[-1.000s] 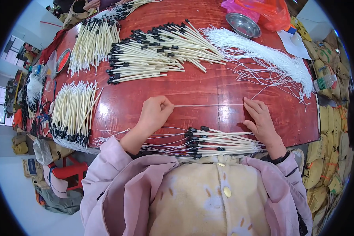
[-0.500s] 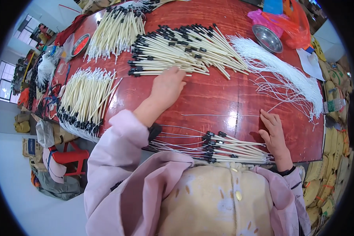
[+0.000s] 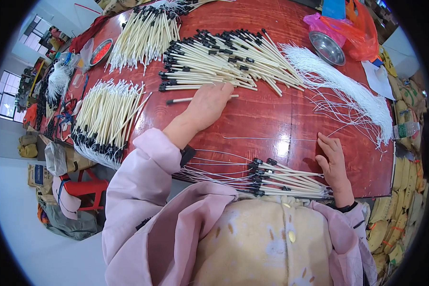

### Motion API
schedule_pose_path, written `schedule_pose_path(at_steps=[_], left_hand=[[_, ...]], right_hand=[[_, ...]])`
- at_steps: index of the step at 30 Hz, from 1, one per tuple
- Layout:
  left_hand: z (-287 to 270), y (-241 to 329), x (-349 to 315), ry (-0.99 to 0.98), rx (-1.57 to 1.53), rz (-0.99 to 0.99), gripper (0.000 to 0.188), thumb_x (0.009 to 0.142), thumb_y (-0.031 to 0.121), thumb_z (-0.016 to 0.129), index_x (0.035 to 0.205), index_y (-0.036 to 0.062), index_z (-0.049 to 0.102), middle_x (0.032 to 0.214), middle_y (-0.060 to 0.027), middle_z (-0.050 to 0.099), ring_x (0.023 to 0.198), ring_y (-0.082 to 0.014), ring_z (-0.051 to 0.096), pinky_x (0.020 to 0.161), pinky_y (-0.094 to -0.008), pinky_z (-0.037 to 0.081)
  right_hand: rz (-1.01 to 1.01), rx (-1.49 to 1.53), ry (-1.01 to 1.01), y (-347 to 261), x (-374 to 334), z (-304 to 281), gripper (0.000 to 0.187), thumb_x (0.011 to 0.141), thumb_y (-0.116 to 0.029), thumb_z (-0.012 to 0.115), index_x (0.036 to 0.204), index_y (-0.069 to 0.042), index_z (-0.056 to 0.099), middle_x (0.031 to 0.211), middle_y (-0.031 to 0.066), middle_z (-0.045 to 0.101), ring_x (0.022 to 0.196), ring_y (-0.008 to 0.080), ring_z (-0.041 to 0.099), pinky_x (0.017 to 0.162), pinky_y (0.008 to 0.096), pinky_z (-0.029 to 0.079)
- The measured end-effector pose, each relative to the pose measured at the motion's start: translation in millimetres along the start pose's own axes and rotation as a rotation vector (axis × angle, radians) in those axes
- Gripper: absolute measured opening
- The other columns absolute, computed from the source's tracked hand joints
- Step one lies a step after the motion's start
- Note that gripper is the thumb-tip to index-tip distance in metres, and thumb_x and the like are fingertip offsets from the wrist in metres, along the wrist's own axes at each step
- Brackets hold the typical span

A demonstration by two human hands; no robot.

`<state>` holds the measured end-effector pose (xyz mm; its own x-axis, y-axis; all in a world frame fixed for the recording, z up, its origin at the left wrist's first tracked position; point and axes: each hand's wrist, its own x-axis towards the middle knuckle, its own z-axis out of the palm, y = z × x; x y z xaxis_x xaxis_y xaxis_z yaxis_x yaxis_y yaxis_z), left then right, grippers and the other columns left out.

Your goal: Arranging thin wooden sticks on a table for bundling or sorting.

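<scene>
My left hand (image 3: 209, 106) is closed over a cream stick (image 3: 180, 100) with a black end, just in front of a large pile of similar sticks (image 3: 200, 64). The stick pokes out on both sides of the hand; the fingertips are hidden. At the right, my right hand (image 3: 332, 153) pinches a thin white cord (image 3: 271, 139) that stretches leftward across the red table (image 3: 262, 117). Between my body and the cord lie several black-ended sticks (image 3: 291, 180) with white cords trailing left.
A thick bundle of white cords (image 3: 341, 88) spreads at the right, near a metal bowl (image 3: 326, 47) and plastic bags (image 3: 362, 33). Two stick bundles, one nearer (image 3: 109, 114) and one farther (image 3: 145, 35), lie at left. A bowl of small red pieces (image 3: 101, 52) stands beyond.
My left hand has drawn one stick out of the pile slightly toward me and right. My right hand stays nearly in place with the cord.
</scene>
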<state>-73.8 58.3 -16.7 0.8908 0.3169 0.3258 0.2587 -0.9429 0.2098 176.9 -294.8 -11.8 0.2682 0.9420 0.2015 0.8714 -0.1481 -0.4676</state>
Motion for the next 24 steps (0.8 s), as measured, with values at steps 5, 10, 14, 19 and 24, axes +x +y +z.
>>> schedule_pose_path(at_steps=[5,10,14,19,24], left_hand=[[-30.5,15.0,-38.6,0.002,-0.237,-0.169,0.007,0.094,0.007,0.06,0.1,0.0041,0.057,0.098,-0.0171,0.061,0.09,-0.0416,0.062,0.076,-0.0487,0.052],[-42.4,12.1,-84.7,-0.057,-0.337,-0.243,0.005,0.093,0.003,0.063,0.095,-0.0002,0.061,0.094,-0.018,0.063,0.087,-0.0406,0.062,0.075,-0.0441,0.05],[-45.6,23.2,-95.4,-0.096,-0.394,-0.312,0.005,0.093,0.003,0.063,0.096,-0.0008,0.064,0.092,-0.0184,0.064,0.087,-0.0405,0.063,0.075,-0.0425,0.051],[-46.2,36.4,-89.2,-0.119,-0.45,-0.262,0.006,0.094,0.003,0.063,0.098,-0.0006,0.065,0.092,-0.0185,0.065,0.087,-0.0404,0.064,0.075,-0.0428,0.051],[-45.2,37.4,-86.9,-0.137,-0.442,-0.255,0.006,0.094,0.003,0.063,0.097,-0.0009,0.065,0.092,-0.0186,0.065,0.087,-0.0401,0.064,0.075,-0.0427,0.052]], right_hand=[[0.009,-0.007,0.026,2.7,-2.4,0.5,0.05,0.083,-0.019,0.074,0.124,0.007,0.064,0.138,0.0149,0.062,0.114,0.0342,0.055,0.104,0.0413,0.044],[0.016,0.003,-0.012,2.8,1.4,-1.3,0.046,0.087,-0.016,0.068,0.127,0.006,0.063,0.141,0.0159,0.06,0.117,0.0335,0.055,0.105,0.0399,0.044],[0.025,0.027,-0.014,4.0,0.4,-1.4,0.045,0.087,-0.013,0.068,0.127,0.006,0.063,0.141,0.016,0.06,0.117,0.0333,0.055,0.105,0.0394,0.044],[0.038,0.042,-0.007,1.9,0.2,-0.2,0.044,0.086,-0.012,0.068,0.127,0.006,0.063,0.141,0.0158,0.06,0.117,0.033,0.056,0.105,0.039,0.044],[0.044,0.041,0.0,0.3,0.2,0.3,0.045,0.087,-0.012,0.069,0.127,0.005,0.063,0.14,0.0156,0.06,0.118,0.0326,0.056,0.105,0.0389,0.043]])
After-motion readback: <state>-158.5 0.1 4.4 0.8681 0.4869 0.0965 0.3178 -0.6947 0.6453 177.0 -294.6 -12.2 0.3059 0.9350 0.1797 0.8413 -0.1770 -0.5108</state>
